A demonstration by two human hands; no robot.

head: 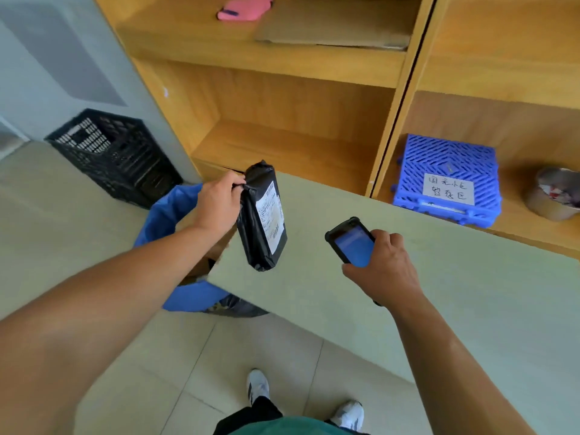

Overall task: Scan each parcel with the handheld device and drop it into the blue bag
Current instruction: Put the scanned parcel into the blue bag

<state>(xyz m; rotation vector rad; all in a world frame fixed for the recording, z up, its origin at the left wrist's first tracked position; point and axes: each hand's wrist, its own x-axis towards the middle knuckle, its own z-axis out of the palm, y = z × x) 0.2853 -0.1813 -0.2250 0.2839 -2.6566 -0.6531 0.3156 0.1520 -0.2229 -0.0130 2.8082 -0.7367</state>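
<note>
Black labelled parcel (262,218) hangs upright beside open blue bag (169,215).

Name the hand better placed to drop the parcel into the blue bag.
Left. The left hand pinches the parcel by its top beside the blue bag; the right hand grips the scanner farther away.

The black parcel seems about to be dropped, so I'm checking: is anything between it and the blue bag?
Partly. The black parcel hangs from the left hand over the table edge, which overlaps the blue bag mouth; moved left, nothing visible blocks it.
</note>
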